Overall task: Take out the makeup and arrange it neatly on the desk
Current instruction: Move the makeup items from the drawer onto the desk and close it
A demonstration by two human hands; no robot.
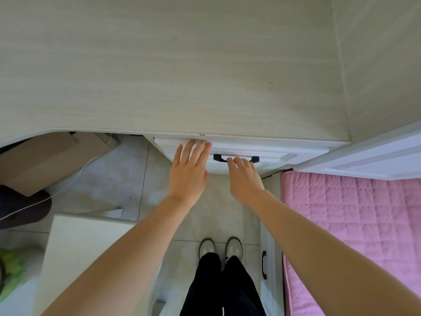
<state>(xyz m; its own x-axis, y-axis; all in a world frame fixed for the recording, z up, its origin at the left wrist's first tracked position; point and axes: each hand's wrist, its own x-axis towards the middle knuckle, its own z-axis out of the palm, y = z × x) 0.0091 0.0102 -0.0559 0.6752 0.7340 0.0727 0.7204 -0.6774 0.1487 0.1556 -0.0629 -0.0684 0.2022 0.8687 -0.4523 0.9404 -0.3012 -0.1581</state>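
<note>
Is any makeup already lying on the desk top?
No, the desk top shows only bare wood, while the right hand grips the drawer handle and the left hand rests on the drawer.

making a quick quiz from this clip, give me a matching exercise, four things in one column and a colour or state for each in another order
Things:
1. left hand
2. right hand
3. drawer handle
4. quilted mattress

States or colours:
A. pink
B. fingers curled over the handle
C. black
D. flat, fingers straight against the white drawer front

Pairs: 1-D, 2-B, 3-C, 4-A
</note>
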